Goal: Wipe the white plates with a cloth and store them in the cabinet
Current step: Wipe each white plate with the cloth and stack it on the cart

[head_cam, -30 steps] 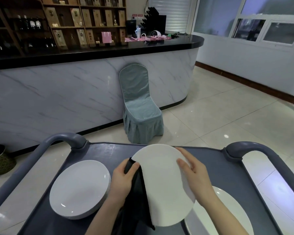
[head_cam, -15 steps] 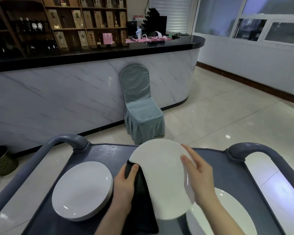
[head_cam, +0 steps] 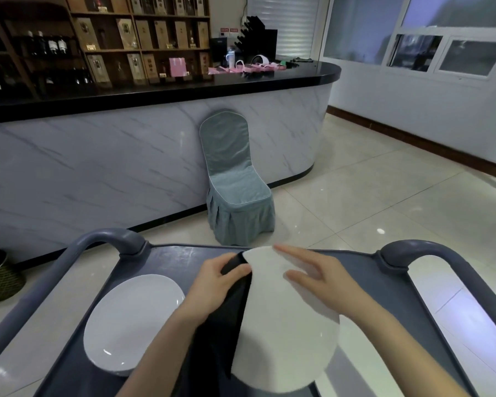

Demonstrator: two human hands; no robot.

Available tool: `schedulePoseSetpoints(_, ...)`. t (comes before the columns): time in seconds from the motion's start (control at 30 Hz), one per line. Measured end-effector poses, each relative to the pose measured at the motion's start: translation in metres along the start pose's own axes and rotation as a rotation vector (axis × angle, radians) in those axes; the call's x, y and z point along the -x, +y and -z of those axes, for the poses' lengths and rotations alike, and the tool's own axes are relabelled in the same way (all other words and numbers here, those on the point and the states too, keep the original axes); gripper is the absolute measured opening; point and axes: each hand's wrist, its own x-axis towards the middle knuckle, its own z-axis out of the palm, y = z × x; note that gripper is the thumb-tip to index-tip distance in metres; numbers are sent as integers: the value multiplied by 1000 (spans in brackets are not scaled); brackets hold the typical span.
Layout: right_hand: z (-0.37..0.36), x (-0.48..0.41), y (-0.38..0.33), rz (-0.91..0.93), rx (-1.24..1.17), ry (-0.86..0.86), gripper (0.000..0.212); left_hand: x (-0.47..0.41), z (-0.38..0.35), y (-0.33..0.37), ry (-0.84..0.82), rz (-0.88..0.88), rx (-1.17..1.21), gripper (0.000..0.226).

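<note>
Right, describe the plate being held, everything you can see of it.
The held plate is round, plain white and looks like ceramic. It is lifted above the grey cart and tilted, its broad face towards the camera. The left hand pinches its upper left rim through a black cloth, which hangs down over the plate's left side. The right hand lies on its upper right part, fingers straight.

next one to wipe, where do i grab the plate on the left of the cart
The plate lies flat, face up, so only its rim offers a hold. Probably pinch the near right rim, thumb on top, fingers under; the cart rail crowds its left side.
</note>
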Motion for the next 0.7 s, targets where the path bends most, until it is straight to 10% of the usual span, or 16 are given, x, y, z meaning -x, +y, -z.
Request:
schedulePoseSetpoints(0.2,-8,3,5,-65,-175,39,50,4,-1,-5,-22,105,121,12)
schedulePoseSetpoints(0.43,-70,20,7,-381,-458,802,50,37,-54,-42,612,357,495,19)
schedulePoseSetpoints(0.7,-23,10,15,-146,-218,326,57,21,-7,-10,307,86,144,7)
